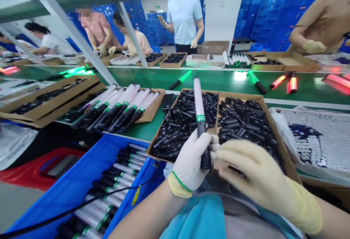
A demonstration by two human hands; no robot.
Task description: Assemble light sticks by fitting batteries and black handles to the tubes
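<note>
One baton (199,100) is standing nearly upright in the left hand (189,160), which is gripping its handle (201,126) before boxed black parts (243,120); the right hand (253,168), half open, is curving beside it, perhaps touching, though blurred.

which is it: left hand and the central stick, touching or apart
Touching: the head view shows the left hand gripping the stick by its black handle.

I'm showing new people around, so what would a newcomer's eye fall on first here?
Probably the white-tubed light stick in the gloved left hand, near center. Beyond it, green light sticks and red light sticks glow on the green surface. At lower left, a blue bin holds unlit ones.
</note>
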